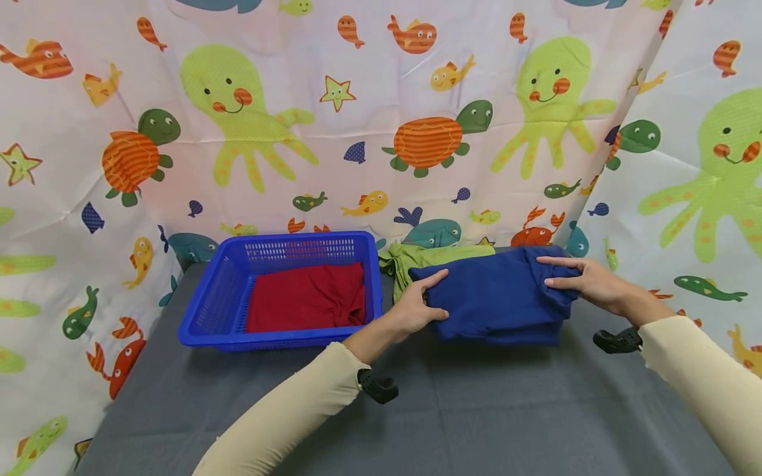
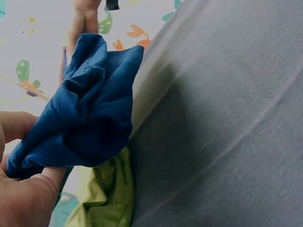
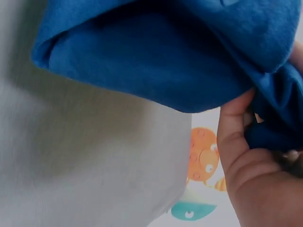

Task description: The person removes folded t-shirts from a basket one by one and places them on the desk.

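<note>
A folded dark blue cloth point(image 1: 500, 294) is held up off the grey table between both hands. My left hand point(image 1: 413, 305) pinches its left end, thumb below and fingers above. At the right end, my right hand point(image 1: 586, 283) grips the cloth. In the left wrist view, the blue cloth point(image 2: 90, 113) bunches in loose folds beyond the left thumb. From the right wrist, the cloth's lower layer point(image 3: 142, 61) sags, with the right thumb point(image 3: 234, 123) against it. Whether it is a garment cannot be made out.
A blue plastic basket point(image 1: 199, 311) stands on the left, with a folded red cloth point(image 1: 306, 297) inside. Behind the blue cloth, a crumpled lime green cloth point(image 1: 437, 254) lies at the table's back. The grey-covered table point(image 1: 476, 416) meets a sea-animal curtain point(image 1: 369, 86) behind and at both sides.
</note>
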Available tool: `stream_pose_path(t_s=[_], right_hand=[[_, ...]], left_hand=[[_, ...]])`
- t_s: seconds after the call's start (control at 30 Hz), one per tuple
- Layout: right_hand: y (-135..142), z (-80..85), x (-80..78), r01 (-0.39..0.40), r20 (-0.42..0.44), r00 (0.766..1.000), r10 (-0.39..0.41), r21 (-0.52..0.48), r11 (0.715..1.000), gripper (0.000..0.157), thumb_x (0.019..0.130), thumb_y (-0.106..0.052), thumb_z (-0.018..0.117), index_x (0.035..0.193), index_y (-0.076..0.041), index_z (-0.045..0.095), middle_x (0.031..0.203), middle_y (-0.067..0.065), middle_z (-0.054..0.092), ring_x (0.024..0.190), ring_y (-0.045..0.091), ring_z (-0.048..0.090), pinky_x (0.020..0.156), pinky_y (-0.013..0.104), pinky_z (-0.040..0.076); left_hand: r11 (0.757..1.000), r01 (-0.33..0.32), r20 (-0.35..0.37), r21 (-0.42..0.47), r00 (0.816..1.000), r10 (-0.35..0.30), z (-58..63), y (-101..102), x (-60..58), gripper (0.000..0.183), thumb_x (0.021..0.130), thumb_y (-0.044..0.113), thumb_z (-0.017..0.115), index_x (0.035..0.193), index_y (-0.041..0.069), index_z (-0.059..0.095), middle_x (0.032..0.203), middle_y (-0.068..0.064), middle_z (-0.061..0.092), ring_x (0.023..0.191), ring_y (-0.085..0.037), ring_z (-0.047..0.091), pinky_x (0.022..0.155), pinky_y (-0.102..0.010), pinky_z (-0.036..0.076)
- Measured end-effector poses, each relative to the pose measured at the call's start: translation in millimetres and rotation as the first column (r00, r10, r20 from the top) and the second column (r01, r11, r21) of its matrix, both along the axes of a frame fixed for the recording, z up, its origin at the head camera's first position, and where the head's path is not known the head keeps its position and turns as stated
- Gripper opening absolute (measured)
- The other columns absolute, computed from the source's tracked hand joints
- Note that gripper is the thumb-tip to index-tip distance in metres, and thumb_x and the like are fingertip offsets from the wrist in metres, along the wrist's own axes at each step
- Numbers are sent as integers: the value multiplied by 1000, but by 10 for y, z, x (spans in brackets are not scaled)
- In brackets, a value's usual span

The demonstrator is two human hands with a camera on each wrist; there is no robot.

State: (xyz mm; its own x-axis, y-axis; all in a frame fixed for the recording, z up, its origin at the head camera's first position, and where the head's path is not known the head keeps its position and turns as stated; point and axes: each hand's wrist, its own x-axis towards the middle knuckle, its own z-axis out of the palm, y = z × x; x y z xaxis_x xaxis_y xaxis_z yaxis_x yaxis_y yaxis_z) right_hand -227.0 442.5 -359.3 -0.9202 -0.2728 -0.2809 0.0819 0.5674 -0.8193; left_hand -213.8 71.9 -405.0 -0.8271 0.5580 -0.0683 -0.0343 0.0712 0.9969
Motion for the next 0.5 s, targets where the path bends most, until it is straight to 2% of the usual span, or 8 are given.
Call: stream_pose_path(t_s=[0.13, 0.27, 0.5], right_hand=[[95, -66, -14, -20, -25, 999, 23, 97, 995, 66, 100, -27, 64, 155, -3, 36, 164, 37, 4, 145, 59, 15, 111, 77, 23], [204, -121, -12, -26, -20, 999, 28, 103, 994, 66, 100, -25, 64, 154, -2, 36, 163, 38, 5, 145, 59, 17, 111, 77, 24], [357, -172, -31, -31, -5, 999, 32, 132, 991, 65, 101, -25, 63, 154, 0, 35, 162, 39, 6, 144, 59, 20, 112, 74, 29]], left_hand=[[1000, -5, 10, -9, 1000, 5, -116, 121, 8, 85, 89, -13, 64, 160, 21, 31, 161, -12, 39, 143, -30, 46, 113, -46, 45], [999, 2, 0, -42, 1000, -2, -188, 228, 24, 86, 89, -12, 65, 161, 21, 31, 164, -9, 34, 146, -29, 43, 113, -45, 45], [996, -15, -18, -88, 1000, 14, -243, 408, 19, 87, 87, -12, 67, 159, 23, 34, 165, -6, 32, 149, -28, 38, 115, -45, 43]])
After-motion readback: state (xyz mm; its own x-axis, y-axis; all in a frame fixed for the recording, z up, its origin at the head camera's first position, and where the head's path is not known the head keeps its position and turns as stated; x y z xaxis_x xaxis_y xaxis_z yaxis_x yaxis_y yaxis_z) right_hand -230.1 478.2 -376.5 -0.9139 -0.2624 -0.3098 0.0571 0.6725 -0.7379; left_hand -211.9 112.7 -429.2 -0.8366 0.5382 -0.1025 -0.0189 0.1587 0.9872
